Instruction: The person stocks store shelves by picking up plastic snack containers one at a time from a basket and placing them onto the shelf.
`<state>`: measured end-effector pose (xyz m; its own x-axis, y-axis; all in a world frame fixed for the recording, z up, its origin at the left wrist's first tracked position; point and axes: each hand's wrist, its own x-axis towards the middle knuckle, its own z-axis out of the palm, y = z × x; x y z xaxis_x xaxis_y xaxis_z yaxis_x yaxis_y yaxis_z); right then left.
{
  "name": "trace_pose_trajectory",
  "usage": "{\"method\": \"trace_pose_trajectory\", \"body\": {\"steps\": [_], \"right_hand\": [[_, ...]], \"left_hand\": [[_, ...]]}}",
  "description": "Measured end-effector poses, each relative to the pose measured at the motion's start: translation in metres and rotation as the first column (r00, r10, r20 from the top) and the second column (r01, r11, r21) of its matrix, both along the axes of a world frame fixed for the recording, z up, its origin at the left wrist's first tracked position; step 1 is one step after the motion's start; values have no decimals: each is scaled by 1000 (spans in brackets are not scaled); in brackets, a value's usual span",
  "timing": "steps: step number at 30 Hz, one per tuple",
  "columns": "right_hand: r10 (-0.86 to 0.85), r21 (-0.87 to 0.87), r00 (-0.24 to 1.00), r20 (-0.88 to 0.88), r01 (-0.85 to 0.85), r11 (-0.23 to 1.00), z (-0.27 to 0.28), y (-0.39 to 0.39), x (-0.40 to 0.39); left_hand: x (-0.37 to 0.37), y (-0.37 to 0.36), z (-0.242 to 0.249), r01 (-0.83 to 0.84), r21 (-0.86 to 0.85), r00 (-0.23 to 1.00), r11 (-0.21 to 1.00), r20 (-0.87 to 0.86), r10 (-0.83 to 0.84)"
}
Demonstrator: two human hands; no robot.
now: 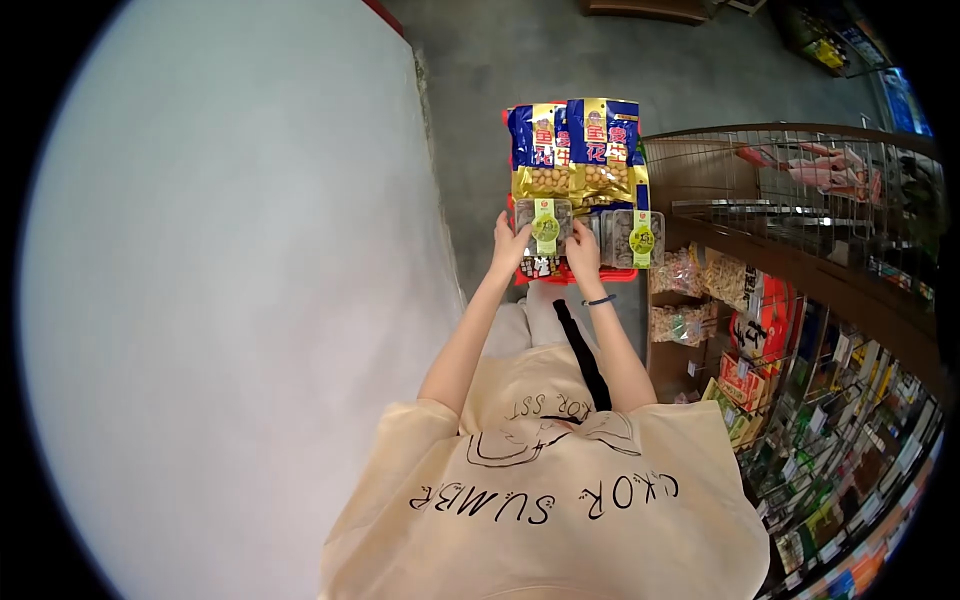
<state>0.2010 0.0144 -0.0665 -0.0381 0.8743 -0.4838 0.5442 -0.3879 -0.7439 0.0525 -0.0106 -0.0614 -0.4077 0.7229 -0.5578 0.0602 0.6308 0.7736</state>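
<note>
My left hand (508,245) grips the left side of a clear plastic box (545,226) with dark contents and a green label. Its opposite side is held by my right hand (583,252), fingers closed around the edge. A similar box (641,240) lies just to the right. Beyond them are two blue-and-gold snack bags (605,150) with round tan pieces pictured on the front. Under all of these a red basket (617,274) shows at its near rim. Other packs beneath are mostly covered.
A pale wall (250,280) rises close on my left. To the right stand wire-fronted shelves (800,215) with packaged goods, including bagged dry goods (680,322) and red packs (765,330). Grey floor (480,70) stretches ahead, with a brown furniture base (650,10) at the far end.
</note>
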Motion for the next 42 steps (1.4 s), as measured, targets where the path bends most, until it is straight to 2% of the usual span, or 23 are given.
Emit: {"method": "trace_pose_trajectory", "body": {"steps": [4,5,6,7,9,10,12,13,16,18,19,20,22,26,28,30,33,34,36,38,40,42], "right_hand": [[-83,11,988,-129,85,996,3,0,-3],[-84,-21,991,-104,82,996,0,2,-5],[-85,-55,993,-78,81,995,-9,0,-4],[-105,-73,982,-159,94,993,-38,-3,-3],[-134,-103,972,-192,116,988,-49,-5,-7],[-159,-137,962,-220,131,982,-45,-7,-10],[-199,-159,961,-194,169,973,-35,-13,-16],[-213,-122,956,-200,191,974,-28,-19,-18],[-294,-77,931,-218,284,956,10,-39,-25],[-430,-177,808,-403,392,903,44,-51,-32],[-343,-71,863,-372,342,937,32,-59,-31],[-351,-66,859,-372,353,933,30,-67,-31],[-393,-108,735,-552,404,908,46,-85,-30],[-379,-30,739,-557,438,898,80,-130,-29],[-409,-25,781,-471,452,892,87,-153,-26],[-428,5,746,-509,500,866,95,-173,-25],[-482,-45,712,-511,538,842,112,-195,-19],[-475,-4,738,-480,539,842,115,-202,-14],[-464,106,808,-363,531,841,122,-214,-3],[-489,225,784,-382,592,773,113,-227,7],[-543,200,729,-417,657,727,135,-239,19],[-581,262,690,-432,712,651,135,-257,36]], "left_hand": [[10,3,3,-29,2,986,1000,163,28],[9,2,-10,61,-20,997,998,59,-59],[7,1,-20,67,-21,996,998,55,-66],[5,1,-25,82,-21,994,996,67,-80],[2,0,-32,99,-14,989,995,111,-97],[3,3,-14,115,-10,988,993,107,-114],[7,2,12,174,-159,976,972,-101,-191],[7,1,20,189,-153,970,970,-125,-208],[4,-10,37,250,-96,953,963,-152,-263],[2,-21,50,277,-69,949,958,-134,-284],[0,-29,54,288,-23,947,957,-144,-288],[-1,-38,59,299,22,944,954,-153,-292],[-1,-54,77,294,38,951,955,-106,-289],[3,-95,101,315,85,949,945,-41,-313],[5,-116,97,335,123,942,934,-25,-334],[6,-134,96,361,194,933,912,-66,-355],[11,-152,109,426,211,905,880,-107,-413],[15,-156,109,442,214,897,871,-116,-426],[23,-161,106,458,331,881,825,-46,-471],[36,-169,97,544,451,838,707,-248,-487],[52,-176,108,566,469,817,677,-214,-535],[72,-187,114,596,406,791,692,-147,-595]]}}
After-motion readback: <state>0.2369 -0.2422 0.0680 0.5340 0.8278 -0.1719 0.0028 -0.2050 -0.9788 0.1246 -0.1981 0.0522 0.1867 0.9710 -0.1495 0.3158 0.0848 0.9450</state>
